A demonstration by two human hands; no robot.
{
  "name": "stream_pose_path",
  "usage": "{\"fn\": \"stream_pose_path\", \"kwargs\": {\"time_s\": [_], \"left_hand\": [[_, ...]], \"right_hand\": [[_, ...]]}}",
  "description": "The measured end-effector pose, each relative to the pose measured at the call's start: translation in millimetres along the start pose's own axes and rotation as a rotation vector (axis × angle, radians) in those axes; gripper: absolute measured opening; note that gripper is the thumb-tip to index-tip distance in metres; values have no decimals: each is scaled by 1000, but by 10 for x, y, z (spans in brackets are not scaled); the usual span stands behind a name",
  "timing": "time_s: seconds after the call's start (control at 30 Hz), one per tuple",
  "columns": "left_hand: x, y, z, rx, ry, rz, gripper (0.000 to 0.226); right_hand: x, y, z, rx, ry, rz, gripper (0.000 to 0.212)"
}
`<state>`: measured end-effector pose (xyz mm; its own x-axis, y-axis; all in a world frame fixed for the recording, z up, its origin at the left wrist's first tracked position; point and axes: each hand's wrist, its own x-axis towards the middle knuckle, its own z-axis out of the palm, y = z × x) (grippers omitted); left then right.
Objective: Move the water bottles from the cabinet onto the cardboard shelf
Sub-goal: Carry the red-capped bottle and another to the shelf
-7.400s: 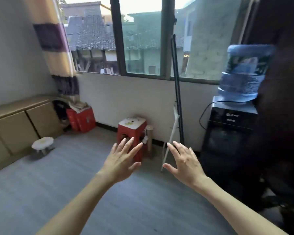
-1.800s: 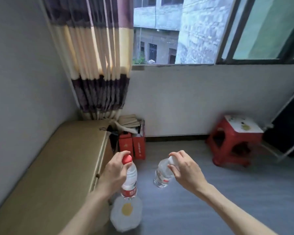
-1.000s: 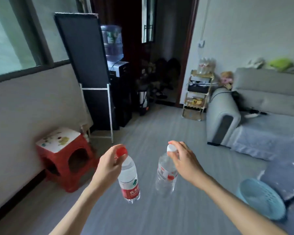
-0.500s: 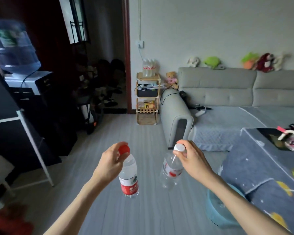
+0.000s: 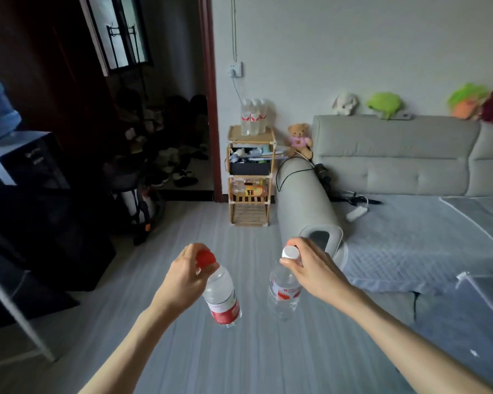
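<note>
Two water bottles held by their necks over grey plank floor: red-capped bottle (image 5: 222,294) in left hand (image 5: 182,280), white-capped bottle (image 5: 284,288) in right hand (image 5: 313,273). Ahead, wooden shelf (image 5: 251,177) topped with bottles (image 5: 254,116), beside grey sofa (image 5: 396,166).

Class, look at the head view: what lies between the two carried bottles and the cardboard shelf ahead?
Only bare grey floor separates the red-capped bottle and white-capped bottle from the shelf.

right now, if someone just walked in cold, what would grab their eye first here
Front and centre, the left hand holds a red-capped bottle by its neck and the right hand a white-capped bottle, both hanging over the grey floor. Beyond them, a small shelf beside the grey sofa carries more bottles on top.
</note>
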<state>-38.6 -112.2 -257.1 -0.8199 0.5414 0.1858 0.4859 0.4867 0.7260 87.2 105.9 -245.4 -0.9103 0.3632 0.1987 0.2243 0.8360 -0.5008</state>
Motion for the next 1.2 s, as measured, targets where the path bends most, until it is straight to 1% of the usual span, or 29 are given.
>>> {"fn": "stream_pose_path", "kwargs": {"time_s": [0.1, 0.2, 0.37, 0.43, 0.5, 0.67, 0.87, 0.97, 1.1, 1.2], "left_hand": [[597, -58, 151, 98, -6, 60, 27], [1271, -245, 318, 176, -35, 87, 24], [2469, -625, 514, 266, -140, 19, 33], [3000, -712, 550, 296, -138, 8, 34], [3512, -739, 571, 316, -101, 7, 35], [4739, -713, 607, 278, 2, 31, 38], [6034, -840, 741, 217, 97, 23, 37], [6687, -916, 886, 210, 84, 6, 36], [7593, -1012, 1091, 222, 18, -38, 35], [8181, -1067, 1202, 230, 8, -49, 37]], "right_hand": [[581, 211, 30, 25, 7, -10, 23], [1251, 438, 127, 64, 20, -6, 22], [2428, 839, 371, 43, -47, 33, 18], [2936, 981, 426, 23, -58, 44, 18], [3420, 1101, 428, -2, -58, 47, 21], [4503, 1416, 352, 27, 55, 83, 23], [5729, 1845, 348, 37, 123, 139, 26], [6360, 2108, 358, 21, 107, 153, 28], [7260, 2482, 364, 70, 100, 160, 25], [7924, 2693, 353, 57, 130, 127, 24]]}}
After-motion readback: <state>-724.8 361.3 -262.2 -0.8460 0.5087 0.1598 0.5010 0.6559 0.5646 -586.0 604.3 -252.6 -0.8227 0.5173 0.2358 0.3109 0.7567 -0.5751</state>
